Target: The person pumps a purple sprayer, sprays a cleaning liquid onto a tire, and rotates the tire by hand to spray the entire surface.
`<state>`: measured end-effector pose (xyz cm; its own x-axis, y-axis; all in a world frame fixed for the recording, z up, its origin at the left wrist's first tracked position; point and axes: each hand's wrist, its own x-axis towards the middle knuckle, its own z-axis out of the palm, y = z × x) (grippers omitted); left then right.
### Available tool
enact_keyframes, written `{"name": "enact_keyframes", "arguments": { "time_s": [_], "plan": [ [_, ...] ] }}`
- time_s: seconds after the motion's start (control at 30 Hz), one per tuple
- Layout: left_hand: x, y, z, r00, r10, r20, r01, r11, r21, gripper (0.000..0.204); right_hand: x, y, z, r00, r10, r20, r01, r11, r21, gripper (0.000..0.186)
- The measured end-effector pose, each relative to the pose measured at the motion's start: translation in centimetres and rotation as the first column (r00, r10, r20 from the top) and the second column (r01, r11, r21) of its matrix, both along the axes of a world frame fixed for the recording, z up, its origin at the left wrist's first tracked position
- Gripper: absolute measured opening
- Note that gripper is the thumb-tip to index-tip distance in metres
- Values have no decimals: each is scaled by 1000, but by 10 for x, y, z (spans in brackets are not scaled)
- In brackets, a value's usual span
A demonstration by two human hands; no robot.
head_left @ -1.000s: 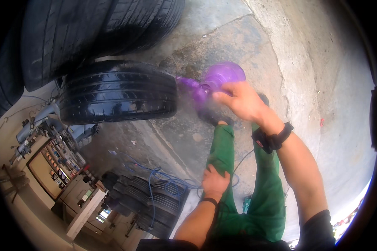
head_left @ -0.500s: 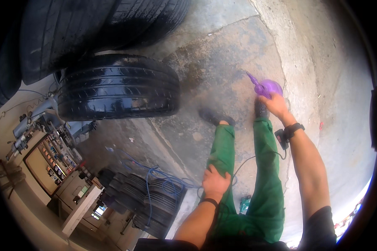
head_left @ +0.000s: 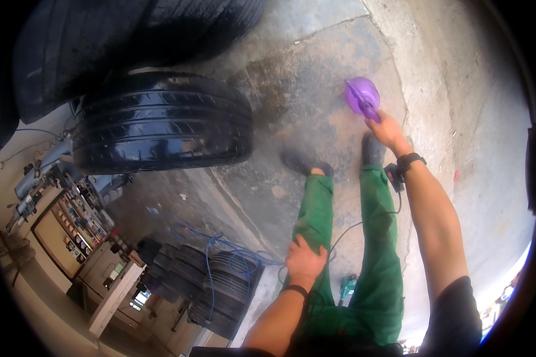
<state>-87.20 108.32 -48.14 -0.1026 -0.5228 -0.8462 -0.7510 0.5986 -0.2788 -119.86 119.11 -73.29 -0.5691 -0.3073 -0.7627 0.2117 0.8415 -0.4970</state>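
My right hand is closed around the handle end of a purple round-bodied container with a narrow spout, held out above the floor beyond my right foot. My fingers hide part of its handle. Against the green trouser leg at my left knee lies my left hand, its fingers resting on the cloth and holding nothing. To the left of the container, a dark tyre shows its tread, wet and shiny. Bare concrete separates the two.
Larger tyres crowd the far left. Stacked tyres and a tangle of blue hose are at lower left, near a wall board with tools. A cable runs from the device at my right wrist.
My right hand has moved slightly away from me, and the purple container has swung away and left, its round body now beyond my fingers. My left hand stays on the knee.
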Motion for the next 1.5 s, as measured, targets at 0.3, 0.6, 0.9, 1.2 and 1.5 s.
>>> {"name": "enact_keyframes", "arguments": {
  "time_s": [0.3,0.6,0.9,1.2,1.5],
  "plan": [
    [6,-3,0,1000,14,-17,-14,1000,8,89,24,32,-29,998,-43,47,37,991,132,51],
    [7,-9,1,999,41,-27,-41,999,2,89,41,3,37,996,-77,-46,89,908,409,60],
    [16,-14,-5,986,93,-140,-91,996,19,90,40,-137,194,957,46,-287,-150,923,-354,26],
    [24,-34,8,934,259,-248,-278,960,-45,71,26,-374,356,702,136,-699,-638,556,-533,42],
    [40,-58,-4,913,325,-246,-322,945,57,85,73,-457,381,537,224,-813,-717,629,-300,71]
  ]
}}
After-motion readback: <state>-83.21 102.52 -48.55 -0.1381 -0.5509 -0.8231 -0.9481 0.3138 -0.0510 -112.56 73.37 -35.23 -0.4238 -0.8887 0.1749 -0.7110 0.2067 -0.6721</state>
